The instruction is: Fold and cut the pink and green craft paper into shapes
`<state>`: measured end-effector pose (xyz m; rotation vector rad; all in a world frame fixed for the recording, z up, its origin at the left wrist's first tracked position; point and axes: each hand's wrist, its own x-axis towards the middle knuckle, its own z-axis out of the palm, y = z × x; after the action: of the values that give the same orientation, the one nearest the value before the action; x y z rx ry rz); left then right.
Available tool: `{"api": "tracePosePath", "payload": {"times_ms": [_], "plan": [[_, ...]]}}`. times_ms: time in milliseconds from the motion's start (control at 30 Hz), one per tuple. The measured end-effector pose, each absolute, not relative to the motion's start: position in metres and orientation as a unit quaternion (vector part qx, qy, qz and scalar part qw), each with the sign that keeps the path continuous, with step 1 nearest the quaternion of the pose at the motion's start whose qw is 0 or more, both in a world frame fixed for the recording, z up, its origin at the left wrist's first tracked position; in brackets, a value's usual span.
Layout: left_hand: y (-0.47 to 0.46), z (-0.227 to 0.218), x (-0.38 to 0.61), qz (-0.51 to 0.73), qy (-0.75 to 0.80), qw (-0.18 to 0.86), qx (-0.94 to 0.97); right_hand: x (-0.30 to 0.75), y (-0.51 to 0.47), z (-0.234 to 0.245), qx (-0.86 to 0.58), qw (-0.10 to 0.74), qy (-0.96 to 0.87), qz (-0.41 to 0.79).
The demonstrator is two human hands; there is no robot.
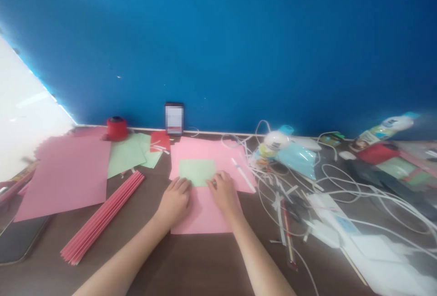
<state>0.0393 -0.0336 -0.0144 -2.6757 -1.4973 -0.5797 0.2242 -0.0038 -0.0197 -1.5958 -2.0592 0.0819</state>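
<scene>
Pale-green rectangular paper sheet lies on flat pink paper atop the dark-brown counter, left hand and right hand at its near corners, presumably for alignment; cannot tell whether either grip pinches.

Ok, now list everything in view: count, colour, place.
Green sheet: one, pale green, by the fingertips
Pink paper: count unclear, pink, beneath the green sheet
White stick: one, white and blue, on the pink paper
Pleated paper: one bundle, pink, left
Large sheets: count unclear, pink, far left
Rear sheets: at least two, pale green, left
Red card: one, red, rear
Roll: one, red, left rear
Slab: one, black, far left
Screen device: one, dark, against wall
Bottles: two, white with blue caps, right
Cables: several, white, right
Smaller items, right: too blurred to count
Table: one, brown, beneath
Wall: one, blue, behind
Left hand: one, bare, on papers
Right hand: one, bare, on papers
</scene>
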Motion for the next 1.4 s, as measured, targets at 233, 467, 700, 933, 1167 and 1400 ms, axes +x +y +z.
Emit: {"api": "tracePosePath", "payload": {"times_ms": [233,467,700,933,1167,1400], "plan": [[-0.049,-0.033,0.056,-0.188,-0.512,0.037,-0.838,0.223,-0.005,-0.017,-0.596,0.258,-0.760,0.014],[-0.048,-0.038,0.055,-0.185,-0.519,0.041,-0.834,0.206,-0.023,-0.012,-0.515,0.243,-0.821,-0.037],[-0.040,-0.041,0.050,-0.192,-0.581,0.062,-0.788,0.195,-0.025,-0.024,-0.461,0.218,-0.860,0.013],[-0.041,-0.040,0.050,-0.181,-0.564,0.066,-0.803,0.194,-0.025,-0.023,-0.465,0.183,-0.866,0.025],[-0.040,-0.041,0.050,-0.185,-0.566,0.065,-0.801,0.192,-0.027,-0.024,-0.491,0.174,-0.853,0.029],[-0.041,-0.039,0.050,-0.176,-0.572,0.064,-0.799,0.189,-0.029,-0.024,-0.517,0.188,-0.834,0.042]]}}
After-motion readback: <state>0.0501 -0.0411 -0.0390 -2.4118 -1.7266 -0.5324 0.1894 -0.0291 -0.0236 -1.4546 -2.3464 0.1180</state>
